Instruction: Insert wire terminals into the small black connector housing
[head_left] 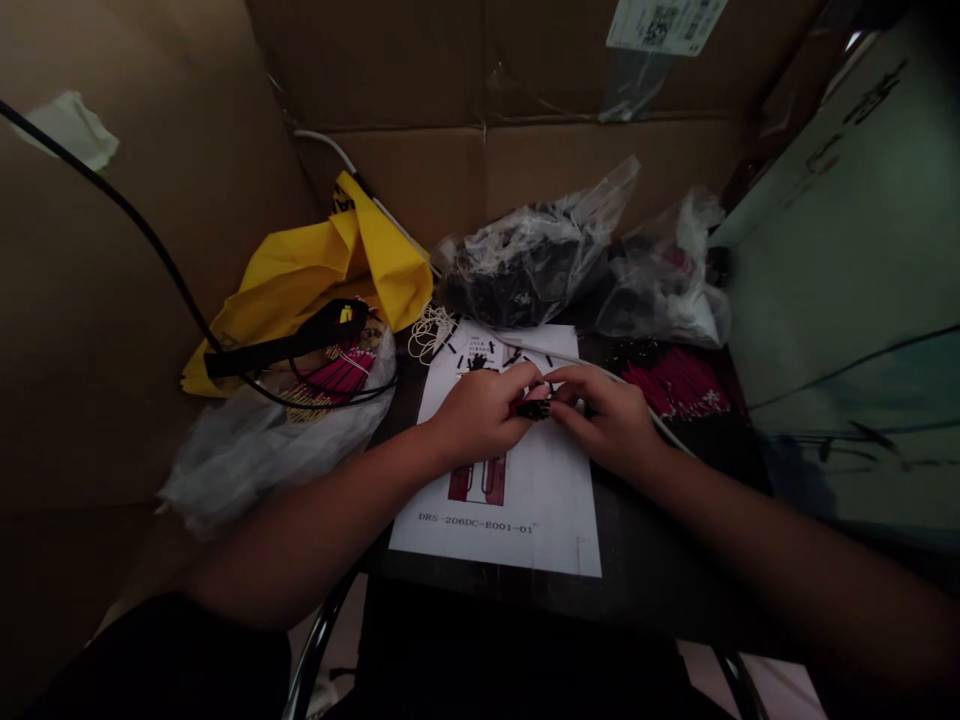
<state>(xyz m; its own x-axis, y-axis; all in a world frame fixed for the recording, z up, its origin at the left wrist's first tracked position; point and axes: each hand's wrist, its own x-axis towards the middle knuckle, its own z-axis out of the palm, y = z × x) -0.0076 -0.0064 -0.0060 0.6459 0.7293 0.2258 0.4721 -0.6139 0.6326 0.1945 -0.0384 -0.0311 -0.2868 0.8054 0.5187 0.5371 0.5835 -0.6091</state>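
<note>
We pinch a small black connector (pixel 534 408) between our left hand (pixel 480 412) and right hand (pixel 609 418), both clenched on it. It hovers over the white printed sheet (pixel 525 500), near the red wires (pixel 679 385)

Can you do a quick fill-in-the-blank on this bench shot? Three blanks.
1. Both hands, left hand and right hand, pinch a small ____ part between them.
2. The hands work above a white printed ____.
3. Left of the sheet, the crumpled bag is ____.

Missing words: black; sheet; yellow
</note>
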